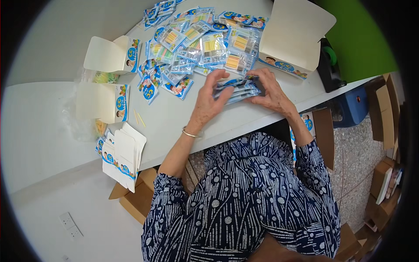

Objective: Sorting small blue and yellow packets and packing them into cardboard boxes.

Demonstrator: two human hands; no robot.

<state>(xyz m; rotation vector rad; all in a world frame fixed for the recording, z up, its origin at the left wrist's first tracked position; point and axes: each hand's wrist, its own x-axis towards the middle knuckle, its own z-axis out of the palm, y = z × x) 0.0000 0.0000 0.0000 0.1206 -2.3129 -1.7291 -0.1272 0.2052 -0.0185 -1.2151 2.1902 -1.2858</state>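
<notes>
Near the front edge of the white table (174,142), a small stack of clear-and-blue plastic packets (239,91) is gripped between my two hands. My left hand (209,100) presses its left end with curled fingers and thumb. Fingers and thumb of my right hand (271,94) close on the right end, partly hiding it. Just beyond lies a loose heap of similar packets (214,46), several showing thin yellow, orange and green sticks inside. Other packets (179,89) from the heap spread to the left of my left hand.
An open white-and-blue carton (286,65) stands right of the heap, beside a black tape dispenser (330,67). Two smaller open cartons (115,102) sit at left, near loose yellow sticks (139,118). Flattened cartons (124,153) overhang the table's edge above a cardboard box (135,201).
</notes>
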